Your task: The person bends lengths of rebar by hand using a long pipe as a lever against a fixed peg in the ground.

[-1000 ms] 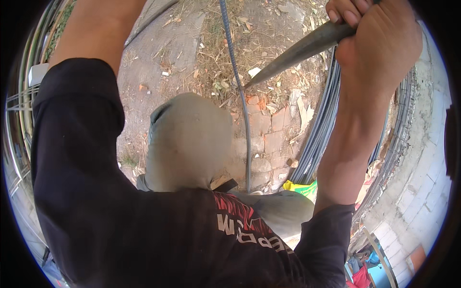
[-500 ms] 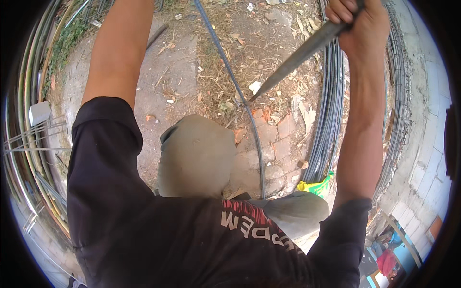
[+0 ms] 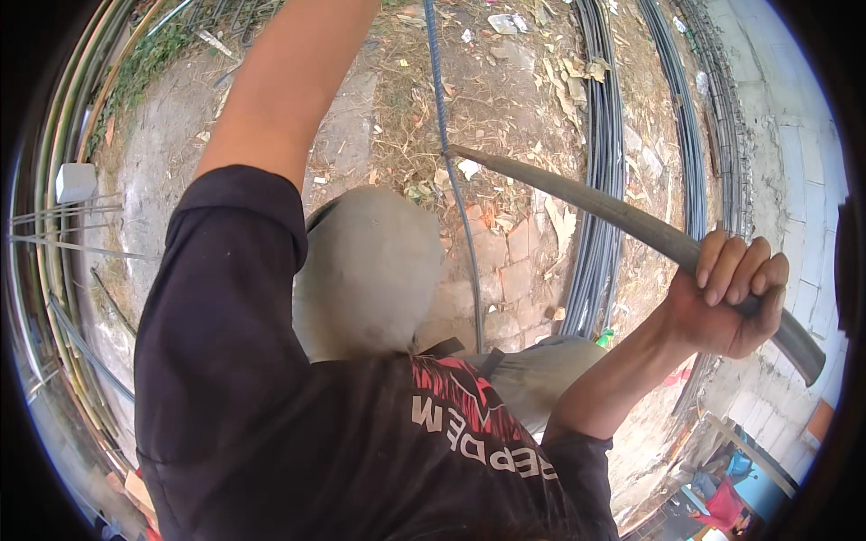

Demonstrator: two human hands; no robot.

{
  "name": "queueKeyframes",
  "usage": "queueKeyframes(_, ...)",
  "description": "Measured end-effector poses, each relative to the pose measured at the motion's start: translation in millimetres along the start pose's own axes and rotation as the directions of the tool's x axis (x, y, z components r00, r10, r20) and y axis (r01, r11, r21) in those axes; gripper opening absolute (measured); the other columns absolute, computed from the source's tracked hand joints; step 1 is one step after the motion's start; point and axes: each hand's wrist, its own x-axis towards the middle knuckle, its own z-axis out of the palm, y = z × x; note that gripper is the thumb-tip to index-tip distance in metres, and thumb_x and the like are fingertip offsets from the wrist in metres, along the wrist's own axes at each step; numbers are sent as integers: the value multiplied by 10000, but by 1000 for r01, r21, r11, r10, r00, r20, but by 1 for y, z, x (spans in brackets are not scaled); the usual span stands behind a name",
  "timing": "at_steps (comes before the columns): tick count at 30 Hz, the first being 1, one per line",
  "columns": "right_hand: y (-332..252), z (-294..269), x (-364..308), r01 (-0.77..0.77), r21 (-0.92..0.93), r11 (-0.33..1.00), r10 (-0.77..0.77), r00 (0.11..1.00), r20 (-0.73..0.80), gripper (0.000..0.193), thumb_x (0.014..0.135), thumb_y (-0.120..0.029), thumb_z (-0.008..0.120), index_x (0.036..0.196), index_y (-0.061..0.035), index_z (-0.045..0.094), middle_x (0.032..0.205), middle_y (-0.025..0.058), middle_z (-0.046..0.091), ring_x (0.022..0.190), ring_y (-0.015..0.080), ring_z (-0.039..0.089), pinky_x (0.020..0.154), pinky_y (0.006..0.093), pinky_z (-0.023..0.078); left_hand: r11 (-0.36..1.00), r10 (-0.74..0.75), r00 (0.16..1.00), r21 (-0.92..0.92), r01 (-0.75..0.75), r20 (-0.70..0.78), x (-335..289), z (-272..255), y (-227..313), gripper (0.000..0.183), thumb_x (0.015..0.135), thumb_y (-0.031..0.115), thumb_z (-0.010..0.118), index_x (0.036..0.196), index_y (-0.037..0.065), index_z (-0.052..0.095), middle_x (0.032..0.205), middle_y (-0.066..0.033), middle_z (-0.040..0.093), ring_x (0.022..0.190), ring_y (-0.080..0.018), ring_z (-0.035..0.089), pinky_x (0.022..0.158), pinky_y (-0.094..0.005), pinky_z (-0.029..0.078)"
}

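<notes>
My right hand (image 3: 731, 298) is shut around a long grey metal pipe (image 3: 586, 203), near its lower end. The pipe slants up and left, and its far tip meets a thin ribbed steel rod (image 3: 448, 153) that runs from the top of the picture down toward my legs. My left arm (image 3: 271, 99) in a black sleeve stretches up past the top edge, so the left hand is out of sight. My bent knee in grey trousers (image 3: 370, 270) sits below the rod.
Bundles of dark steel rods (image 3: 604, 108) lie on the ground at the right, beside a white block wall (image 3: 794, 162). Brick paving (image 3: 510, 270) and dry leaves cover the ground. Thin rods (image 3: 63, 298) curve along the left, with a white box (image 3: 75, 180).
My right hand has swung the pipe down from the top of the picture to the right middle, so the pipe lies flatter. The left arm stays raised.
</notes>
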Motion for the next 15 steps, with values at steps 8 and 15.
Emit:
queueKeyframes(8, 61, 34, 95, -91, -27, 995, 90, 996, -17, 215, 910, -184, 531, 745, -57, 478, 619, 21, 376, 487, 112, 352, 527, 288, 326, 998, -12, 999, 60, 14, -31, -14, 19, -40, 493, 991, 392, 397, 1105, -39, 607, 1076, -297, 631, 1052, -461, 580, 889, -514, 449)
queueKeyframes(15, 152, 110, 124, -193, -257, 947, 113, 948, -297, 254, 865, -265, 621, 728, -90, 499, 508, -48, 343, 364, 69, 315, 378, 250, 291, 981, -118, 991, 146, 127, -67, -24, 53, -153, 456, 955, 349, 461, 1106, -50, 620, 1051, -297, 643, 1033, -449, 606, 897, -510, 462)
